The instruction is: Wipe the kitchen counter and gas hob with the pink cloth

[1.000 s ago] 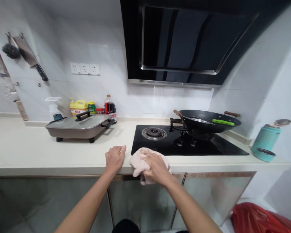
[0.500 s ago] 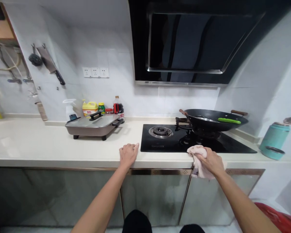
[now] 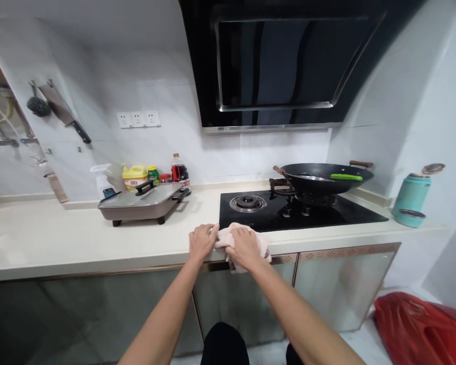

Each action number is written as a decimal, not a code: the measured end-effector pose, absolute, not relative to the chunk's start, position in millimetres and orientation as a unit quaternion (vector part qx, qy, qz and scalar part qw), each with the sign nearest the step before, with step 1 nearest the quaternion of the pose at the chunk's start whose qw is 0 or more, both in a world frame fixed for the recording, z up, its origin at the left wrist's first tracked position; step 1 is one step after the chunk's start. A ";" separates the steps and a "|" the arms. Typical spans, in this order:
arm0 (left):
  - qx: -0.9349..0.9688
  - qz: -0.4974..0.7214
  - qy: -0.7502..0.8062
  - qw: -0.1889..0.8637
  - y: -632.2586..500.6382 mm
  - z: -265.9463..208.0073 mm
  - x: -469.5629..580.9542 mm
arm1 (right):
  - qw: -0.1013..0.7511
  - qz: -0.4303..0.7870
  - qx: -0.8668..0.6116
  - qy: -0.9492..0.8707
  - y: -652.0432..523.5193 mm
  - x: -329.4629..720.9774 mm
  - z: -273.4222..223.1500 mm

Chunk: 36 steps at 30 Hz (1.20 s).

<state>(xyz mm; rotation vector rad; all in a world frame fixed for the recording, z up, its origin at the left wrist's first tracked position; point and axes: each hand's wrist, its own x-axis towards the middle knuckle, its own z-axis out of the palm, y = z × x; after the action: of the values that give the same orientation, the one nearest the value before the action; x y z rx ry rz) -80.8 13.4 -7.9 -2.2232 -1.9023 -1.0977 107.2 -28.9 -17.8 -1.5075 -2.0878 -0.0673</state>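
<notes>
My right hand (image 3: 245,247) presses a pale pink cloth (image 3: 223,236) onto the counter's front edge, just before the black gas stove (image 3: 266,215). Part of the cloth droops over the edge in front of the cabinet. Close by on the left, my left hand (image 3: 202,240) rests on the white countertop (image 3: 152,243), holding nothing, its thumb apart from the fingers and near the cloth. A black wok (image 3: 319,185) with wooden handles sits on the stove's right burner, with a bright green utensil handle (image 3: 345,177) across it.
An electric griddle (image 3: 144,208) with a glass lid stands left of the stove. Behind it are a spray bottle (image 3: 102,178), a yellow jug (image 3: 135,175) and a dark sauce bottle (image 3: 180,172). A teal flask (image 3: 413,195) stands right. A red plastic bag (image 3: 421,329) lies on the floor.
My right hand has slid left along the counter's front edge with the cloth, ending next to my left hand. The left hand stays in place. The view has shifted slightly right.
</notes>
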 end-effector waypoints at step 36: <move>-0.890 -0.196 -0.399 0.106 -1.2 10.1 -19.2 | 0.419 0.080 -0.466 -0.775 -8.2 221.1 -27.0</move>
<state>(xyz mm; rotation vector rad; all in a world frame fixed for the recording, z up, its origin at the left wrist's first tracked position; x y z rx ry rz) -19.2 -1.2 10.1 -2.6205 -1.1756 -0.5764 221.1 -8.2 -27.0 -1.1689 -1.9442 0.2019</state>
